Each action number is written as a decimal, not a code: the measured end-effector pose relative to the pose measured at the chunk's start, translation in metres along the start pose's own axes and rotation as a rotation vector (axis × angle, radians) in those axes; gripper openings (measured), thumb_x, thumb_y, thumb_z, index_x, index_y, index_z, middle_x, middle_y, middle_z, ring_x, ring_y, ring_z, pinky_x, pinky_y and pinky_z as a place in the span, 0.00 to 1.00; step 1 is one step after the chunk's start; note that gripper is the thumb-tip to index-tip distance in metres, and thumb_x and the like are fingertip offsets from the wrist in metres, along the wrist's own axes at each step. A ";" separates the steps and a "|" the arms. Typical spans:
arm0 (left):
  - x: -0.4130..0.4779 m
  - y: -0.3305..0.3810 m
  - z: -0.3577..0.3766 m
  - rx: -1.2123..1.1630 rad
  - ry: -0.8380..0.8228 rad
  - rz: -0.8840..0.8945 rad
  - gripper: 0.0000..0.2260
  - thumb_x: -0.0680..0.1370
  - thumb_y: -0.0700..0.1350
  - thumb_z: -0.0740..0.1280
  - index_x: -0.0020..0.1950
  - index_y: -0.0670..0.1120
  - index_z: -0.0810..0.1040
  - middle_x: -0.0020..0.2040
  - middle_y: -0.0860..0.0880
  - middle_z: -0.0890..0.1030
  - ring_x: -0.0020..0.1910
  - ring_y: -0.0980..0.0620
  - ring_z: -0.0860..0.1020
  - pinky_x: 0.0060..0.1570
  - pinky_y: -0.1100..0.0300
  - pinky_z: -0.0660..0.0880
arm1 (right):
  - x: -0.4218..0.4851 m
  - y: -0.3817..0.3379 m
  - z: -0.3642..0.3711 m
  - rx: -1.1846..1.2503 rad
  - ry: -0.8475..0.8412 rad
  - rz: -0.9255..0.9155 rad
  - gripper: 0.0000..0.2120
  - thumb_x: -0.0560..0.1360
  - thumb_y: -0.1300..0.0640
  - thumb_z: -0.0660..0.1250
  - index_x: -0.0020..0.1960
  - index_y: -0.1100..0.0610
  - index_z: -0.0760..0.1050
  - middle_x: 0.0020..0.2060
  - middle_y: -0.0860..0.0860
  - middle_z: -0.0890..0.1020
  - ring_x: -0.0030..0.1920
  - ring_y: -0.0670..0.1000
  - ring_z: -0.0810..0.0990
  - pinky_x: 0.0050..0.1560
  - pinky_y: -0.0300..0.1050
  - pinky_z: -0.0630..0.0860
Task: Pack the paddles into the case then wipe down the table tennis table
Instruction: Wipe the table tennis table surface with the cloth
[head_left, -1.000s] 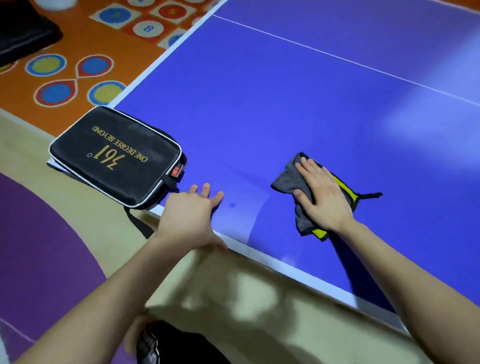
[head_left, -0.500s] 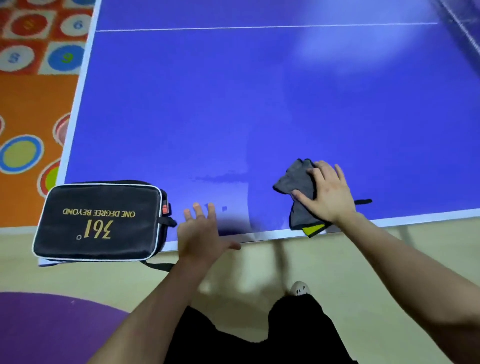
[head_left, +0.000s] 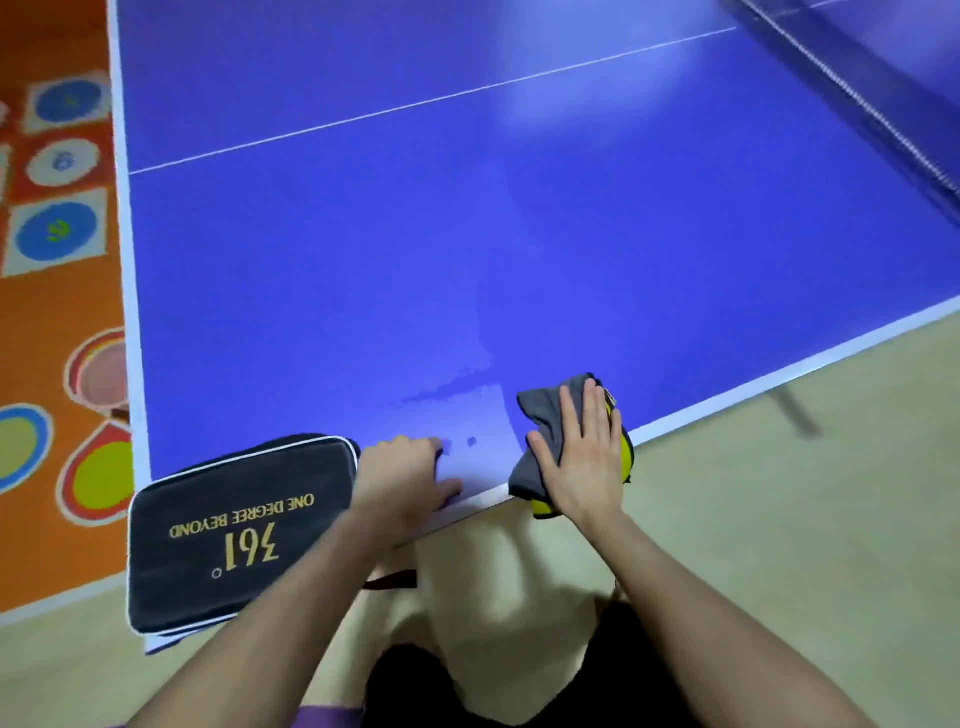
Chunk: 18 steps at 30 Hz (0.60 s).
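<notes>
A black paddle case (head_left: 228, 535) with gold "361° ONE DEGREE BEYOND" lettering lies closed on the near left corner of the blue table tennis table (head_left: 467, 249). My left hand (head_left: 402, 480) rests on the table's near edge just right of the case, fingers bent over the surface. My right hand (head_left: 582, 462) presses flat, fingers straight, on a grey and yellow cloth (head_left: 540, 410) at the near edge; part of the cloth hangs over it. Damp streaks mark the surface between my hands. No paddles are visible.
The net (head_left: 852, 88) crosses the far right corner. A white centre line runs across the table. An orange play mat (head_left: 57, 291) with coloured number circles lies on the floor to the left, beige floor below the near edge.
My right hand has drawn the cloth back toward the near edge. My left hand stayed at the edge beside the case. The view swung further right, bringing the net into sight.
</notes>
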<state>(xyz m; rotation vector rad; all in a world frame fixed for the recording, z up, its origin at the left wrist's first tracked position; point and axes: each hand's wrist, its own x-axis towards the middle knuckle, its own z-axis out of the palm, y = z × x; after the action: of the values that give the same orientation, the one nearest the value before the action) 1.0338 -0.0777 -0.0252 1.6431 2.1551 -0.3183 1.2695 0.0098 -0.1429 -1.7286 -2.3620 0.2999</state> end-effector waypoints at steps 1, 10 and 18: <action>0.000 -0.016 -0.011 -0.021 0.003 0.026 0.21 0.77 0.65 0.67 0.66 0.57 0.78 0.52 0.53 0.85 0.51 0.45 0.82 0.46 0.53 0.76 | 0.003 -0.003 0.000 -0.012 -0.002 0.028 0.35 0.87 0.35 0.57 0.89 0.51 0.56 0.89 0.55 0.51 0.88 0.57 0.49 0.86 0.63 0.52; 0.103 -0.099 -0.080 -0.040 -0.005 0.014 0.31 0.76 0.63 0.75 0.76 0.55 0.74 0.70 0.49 0.79 0.68 0.44 0.79 0.61 0.49 0.78 | 0.101 -0.016 0.010 -0.122 -0.012 0.061 0.31 0.88 0.41 0.49 0.88 0.52 0.57 0.88 0.56 0.54 0.88 0.56 0.50 0.86 0.63 0.54; 0.261 -0.126 -0.123 -0.036 -0.037 -0.175 0.65 0.60 0.71 0.83 0.87 0.53 0.51 0.84 0.40 0.56 0.84 0.39 0.57 0.76 0.42 0.70 | 0.296 -0.038 0.023 0.020 0.064 0.016 0.34 0.86 0.45 0.60 0.87 0.59 0.57 0.86 0.55 0.63 0.87 0.54 0.56 0.87 0.59 0.54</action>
<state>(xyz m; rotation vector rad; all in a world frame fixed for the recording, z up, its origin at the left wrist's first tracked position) 0.8329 0.1642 -0.0414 1.4214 2.2678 -0.3564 1.1407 0.2797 -0.1428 -1.7227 -2.2931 0.2652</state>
